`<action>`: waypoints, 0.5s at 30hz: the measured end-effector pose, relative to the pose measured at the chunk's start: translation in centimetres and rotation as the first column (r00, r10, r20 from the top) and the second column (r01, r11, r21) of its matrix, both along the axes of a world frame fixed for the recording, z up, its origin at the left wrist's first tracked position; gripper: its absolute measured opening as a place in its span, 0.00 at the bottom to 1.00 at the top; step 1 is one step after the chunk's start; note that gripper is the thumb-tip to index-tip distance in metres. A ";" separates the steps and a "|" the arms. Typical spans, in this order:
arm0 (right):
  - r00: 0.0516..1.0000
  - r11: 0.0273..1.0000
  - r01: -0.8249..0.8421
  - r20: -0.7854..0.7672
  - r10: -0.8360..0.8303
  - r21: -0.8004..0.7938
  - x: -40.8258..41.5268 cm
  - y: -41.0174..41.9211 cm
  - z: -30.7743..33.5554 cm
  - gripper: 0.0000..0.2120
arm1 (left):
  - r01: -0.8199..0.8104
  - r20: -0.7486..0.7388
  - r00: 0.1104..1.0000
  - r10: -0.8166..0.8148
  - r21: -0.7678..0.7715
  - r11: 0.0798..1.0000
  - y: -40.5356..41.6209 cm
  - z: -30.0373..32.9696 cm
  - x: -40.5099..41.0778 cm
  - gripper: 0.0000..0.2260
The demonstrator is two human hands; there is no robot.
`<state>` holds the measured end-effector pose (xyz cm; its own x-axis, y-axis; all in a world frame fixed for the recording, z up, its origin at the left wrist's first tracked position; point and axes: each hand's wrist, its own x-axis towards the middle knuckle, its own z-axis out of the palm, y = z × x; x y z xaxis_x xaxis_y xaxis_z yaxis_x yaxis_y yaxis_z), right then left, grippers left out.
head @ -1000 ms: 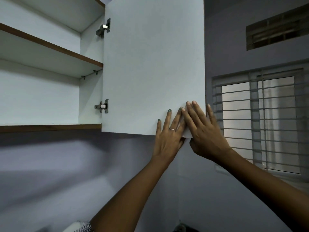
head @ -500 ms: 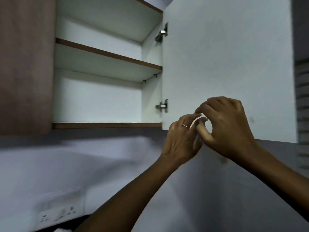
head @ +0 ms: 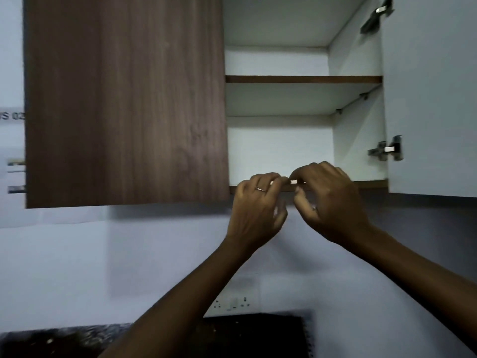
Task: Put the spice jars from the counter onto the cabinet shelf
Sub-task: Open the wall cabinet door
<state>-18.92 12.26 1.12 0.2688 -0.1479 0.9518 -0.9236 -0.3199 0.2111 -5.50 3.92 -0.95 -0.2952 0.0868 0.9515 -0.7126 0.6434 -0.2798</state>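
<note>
The wall cabinet stands with its right door (head: 433, 94) swung open and its left door (head: 124, 99) closed. Inside, the middle shelf (head: 303, 79) and the bottom shelf (head: 371, 184) are bare. My left hand (head: 256, 210) and my right hand (head: 327, 200) are raised side by side just in front of the bottom shelf's edge, fingers curled, fingertips nearly touching each other. Neither hand holds anything. No spice jars are in view.
A wall socket (head: 232, 303) sits on the pale wall under the cabinet. A dark counter (head: 64, 339) runs along the bottom edge, with a black slab (head: 258, 334) on it. Papers (head: 11, 151) are stuck on the wall at far left.
My hands left the open door's lower corner, curled their fingers and moved left, in front of the bottom shelf. The view swung left and down, bringing in the closed door and counter.
</note>
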 end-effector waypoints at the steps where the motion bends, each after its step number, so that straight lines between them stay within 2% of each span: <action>1: 0.998 0.998 -0.051 0.035 0.049 0.042 1.1 -1.3 0.0 0.10 | -0.040 -0.015 0.999 0.040 0.007 0.999 -0.6 0.1 1.4 0.19; 6: 0.922 0.917 -0.327 0.292 0.255 0.229 6.5 -8.0 -0.1 0.17 | -0.291 -0.005 0.956 0.293 0.114 0.950 -4.2 0.2 7.7 0.31; 10: 0.874 0.845 -0.401 0.424 0.238 0.353 9.6 -12.7 0.4 0.27 | -0.466 0.095 0.884 0.457 0.205 0.860 -7.6 -0.2 10.5 0.42; 12: 0.840 0.799 -0.452 0.489 0.233 0.396 10.7 -14.5 0.8 0.31 | -0.506 0.121 0.863 0.491 0.241 0.828 -9.2 0.0 11.0 0.47; 15: 0.740 0.723 -0.587 0.603 0.298 0.364 12.2 -16.2 1.9 0.34 | -0.523 0.086 0.851 0.517 0.217 0.824 -11.0 0.5 11.0 0.50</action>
<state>-6.77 -3.92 3.03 -0.0256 -0.6200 0.7842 -0.5649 -0.6382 -0.5230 5.53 -7.11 -0.44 -0.2571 -0.3001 0.9186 -0.9547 0.2259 -0.1934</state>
